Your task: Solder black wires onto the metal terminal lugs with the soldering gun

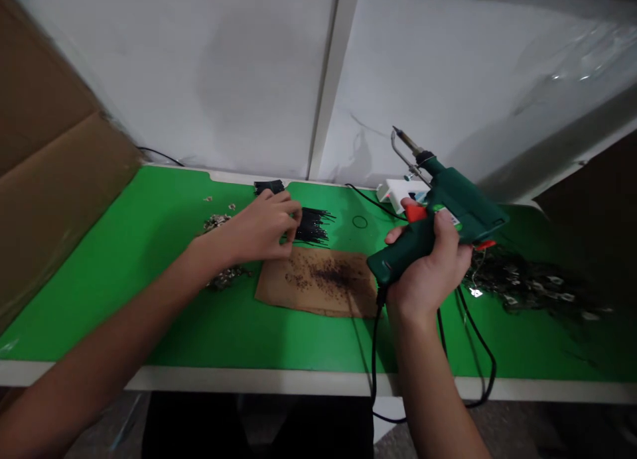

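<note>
My right hand [430, 266] is wrapped round the handle of a green soldering gun [458, 200] with a red trigger. Its metal tip points up and to the left, well above the bench. My left hand [269, 225] is closed, the fingers bent toward the thumb, over the top left edge of a scorched piece of cardboard [328, 300]. Whatever lies between those fingertips is too small to make out. Just beyond them is a bundle of short black wires [313, 227], partly covered by the hand. A pile of small metal parts [226, 278] shows on both sides of my left forearm.
A second black wire bundle [269, 186] lies at the back of the green bench [199, 339]. At right, a heap of wires with metal ends [542, 283] spreads out. A white power strip [395, 192] stands behind the gun. The gun's black cord [374, 353] hangs over the front edge.
</note>
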Demonstrator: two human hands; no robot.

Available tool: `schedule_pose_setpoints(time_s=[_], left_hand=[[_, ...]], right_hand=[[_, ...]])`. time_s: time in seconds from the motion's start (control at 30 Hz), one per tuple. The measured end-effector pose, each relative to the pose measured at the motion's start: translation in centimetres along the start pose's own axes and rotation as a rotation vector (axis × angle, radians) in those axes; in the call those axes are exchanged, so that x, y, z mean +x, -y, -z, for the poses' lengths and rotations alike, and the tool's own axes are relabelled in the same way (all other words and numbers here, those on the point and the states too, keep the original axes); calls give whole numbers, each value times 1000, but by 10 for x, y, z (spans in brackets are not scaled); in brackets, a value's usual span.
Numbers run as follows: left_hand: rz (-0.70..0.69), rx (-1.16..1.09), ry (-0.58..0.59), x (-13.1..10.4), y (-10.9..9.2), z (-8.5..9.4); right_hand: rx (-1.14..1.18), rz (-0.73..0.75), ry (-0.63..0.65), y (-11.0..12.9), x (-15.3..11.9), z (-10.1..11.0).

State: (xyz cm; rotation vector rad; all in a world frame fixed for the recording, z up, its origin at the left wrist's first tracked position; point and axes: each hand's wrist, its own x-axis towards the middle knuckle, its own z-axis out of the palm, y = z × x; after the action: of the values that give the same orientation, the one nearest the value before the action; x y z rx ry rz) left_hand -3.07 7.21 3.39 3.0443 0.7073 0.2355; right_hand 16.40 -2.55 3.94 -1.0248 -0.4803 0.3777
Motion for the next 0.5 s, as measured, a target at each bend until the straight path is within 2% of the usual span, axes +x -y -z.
schedule_pose_setpoints(time_s=[0.07,0.23,0.33,0.5], left_hand=[[-43,-32,-26,-1,-16,-3],[-84,93,-37,10,-61,-22],[-74,96,-4,9,-68,-35],[-48,76,7,-6,-65,-51]], right_hand=[[-5,-2,-2,0,1,1],[-1,-30,-30,-2,6,2],[-5,-101,-28,-3,11,5],[-2,-188,-69,-4,17,8]])
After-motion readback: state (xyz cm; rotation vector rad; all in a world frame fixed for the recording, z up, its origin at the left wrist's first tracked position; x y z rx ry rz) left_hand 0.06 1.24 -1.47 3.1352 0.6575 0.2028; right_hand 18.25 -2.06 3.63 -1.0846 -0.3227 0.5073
